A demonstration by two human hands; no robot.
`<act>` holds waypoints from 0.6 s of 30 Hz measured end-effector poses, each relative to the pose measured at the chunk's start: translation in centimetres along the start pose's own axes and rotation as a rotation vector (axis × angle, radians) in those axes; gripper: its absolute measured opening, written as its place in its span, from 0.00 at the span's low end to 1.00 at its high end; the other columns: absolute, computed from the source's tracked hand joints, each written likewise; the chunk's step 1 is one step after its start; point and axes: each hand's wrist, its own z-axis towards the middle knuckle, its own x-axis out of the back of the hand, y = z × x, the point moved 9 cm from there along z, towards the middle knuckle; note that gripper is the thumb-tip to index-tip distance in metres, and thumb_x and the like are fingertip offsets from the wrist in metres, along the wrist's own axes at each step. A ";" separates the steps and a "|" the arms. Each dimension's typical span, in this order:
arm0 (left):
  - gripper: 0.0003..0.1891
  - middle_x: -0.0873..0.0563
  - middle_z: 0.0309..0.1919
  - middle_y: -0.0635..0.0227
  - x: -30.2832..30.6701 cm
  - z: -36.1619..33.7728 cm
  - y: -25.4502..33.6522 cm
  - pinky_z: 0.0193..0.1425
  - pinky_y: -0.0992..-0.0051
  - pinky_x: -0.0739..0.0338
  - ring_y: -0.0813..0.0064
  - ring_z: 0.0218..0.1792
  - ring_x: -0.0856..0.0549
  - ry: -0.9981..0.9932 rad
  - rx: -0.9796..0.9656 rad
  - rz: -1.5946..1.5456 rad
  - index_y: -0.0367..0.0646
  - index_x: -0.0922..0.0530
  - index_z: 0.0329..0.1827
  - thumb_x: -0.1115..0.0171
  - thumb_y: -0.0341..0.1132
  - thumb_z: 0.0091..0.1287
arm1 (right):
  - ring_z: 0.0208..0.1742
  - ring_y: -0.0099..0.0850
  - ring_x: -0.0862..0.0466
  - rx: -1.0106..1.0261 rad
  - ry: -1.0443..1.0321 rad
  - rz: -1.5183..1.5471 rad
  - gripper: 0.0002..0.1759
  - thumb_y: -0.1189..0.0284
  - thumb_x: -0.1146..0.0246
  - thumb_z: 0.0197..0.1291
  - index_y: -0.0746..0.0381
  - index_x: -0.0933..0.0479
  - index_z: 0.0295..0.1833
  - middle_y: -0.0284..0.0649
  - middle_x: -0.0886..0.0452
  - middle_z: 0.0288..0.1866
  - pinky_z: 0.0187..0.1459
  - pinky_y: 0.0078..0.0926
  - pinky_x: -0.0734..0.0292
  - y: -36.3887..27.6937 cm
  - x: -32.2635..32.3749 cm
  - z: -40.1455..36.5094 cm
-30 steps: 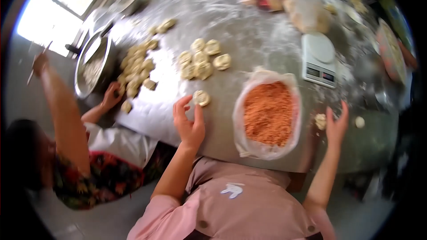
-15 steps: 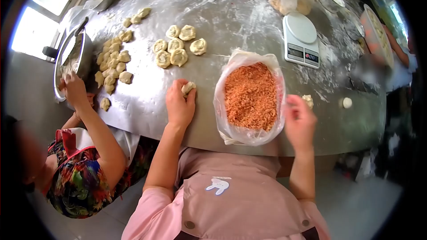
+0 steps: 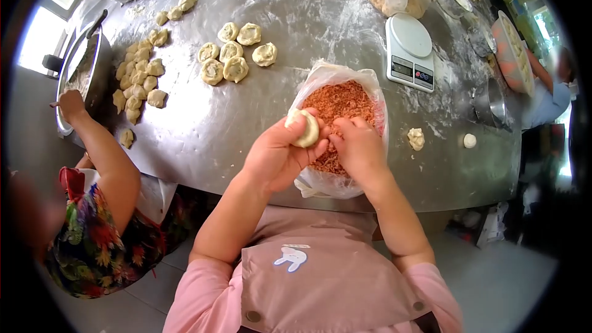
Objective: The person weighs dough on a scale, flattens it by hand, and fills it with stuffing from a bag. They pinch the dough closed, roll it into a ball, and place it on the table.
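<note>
In my left hand [image 3: 274, 153] is a round piece of pale dough [image 3: 306, 131], raised over the left side of a plastic bag [image 3: 330, 73]. Crumbly orange-red filling [image 3: 345, 100] lies inside that open bag. Right over the filling, close beside the dough, is my right hand [image 3: 361, 153], its fingers curled together. Whatever those fingers hold, if anything, is hidden. On the metal table [image 3: 271, 105], a small dough lump [image 3: 416, 139] and a smooth white dough ball [image 3: 470, 140] lie to the right of the bag.
A kitchen scale [image 3: 409, 40] stands behind the bag. Several round dough pieces [image 3: 232, 50] and smaller lumps [image 3: 137, 77] lie to the left. A co-worker's hand [image 3: 71, 105] is at a metal pan [image 3: 92, 74]. Another person stands beyond an orange-pink basin [image 3: 510, 55] at right.
My left hand has lifted its dough from the table and moved right, over the bag. My right hand has come left from beside the bag to the filling. The view has shifted slightly.
</note>
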 end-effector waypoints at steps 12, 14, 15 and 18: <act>0.15 0.22 0.50 0.63 1.3 3.6 -3.1 0.58 0.70 0.23 0.71 0.50 0.20 0.133 0.032 0.096 0.38 0.30 0.59 0.48 0.36 0.75 | 0.42 0.48 0.16 -0.060 0.052 0.448 0.13 0.70 0.31 0.57 0.60 0.20 0.47 0.48 0.17 0.41 0.41 0.39 0.22 -0.9 5.7 0.5; 0.17 0.23 0.52 0.61 0.8 4.3 -3.7 0.61 0.68 0.25 0.70 0.52 0.21 0.069 0.044 0.003 0.39 0.30 0.60 0.50 0.40 0.76 | 0.43 0.48 0.16 0.026 0.067 0.388 0.16 0.70 0.31 0.57 0.60 0.21 0.51 0.48 0.17 0.43 0.43 0.39 0.21 -2.3 5.7 0.5; 0.18 0.23 0.55 0.60 0.4 4.0 -4.1 0.63 0.67 0.27 0.70 0.53 0.22 0.106 0.078 -0.001 0.39 0.31 0.62 0.54 0.42 0.78 | 0.44 0.48 0.16 0.074 0.082 0.363 0.17 0.70 0.31 0.57 0.61 0.22 0.52 0.48 0.17 0.44 0.44 0.39 0.21 -2.9 5.8 0.5; 0.18 0.23 0.56 0.61 0.2 3.6 -3.9 0.65 0.68 0.28 0.68 0.56 0.22 0.138 0.034 0.094 0.40 0.32 0.64 0.56 0.42 0.78 | 0.47 0.49 0.17 0.127 0.096 0.382 0.21 0.74 0.32 0.56 0.61 0.24 0.57 0.49 0.18 0.49 0.47 0.39 0.21 -2.8 5.5 0.1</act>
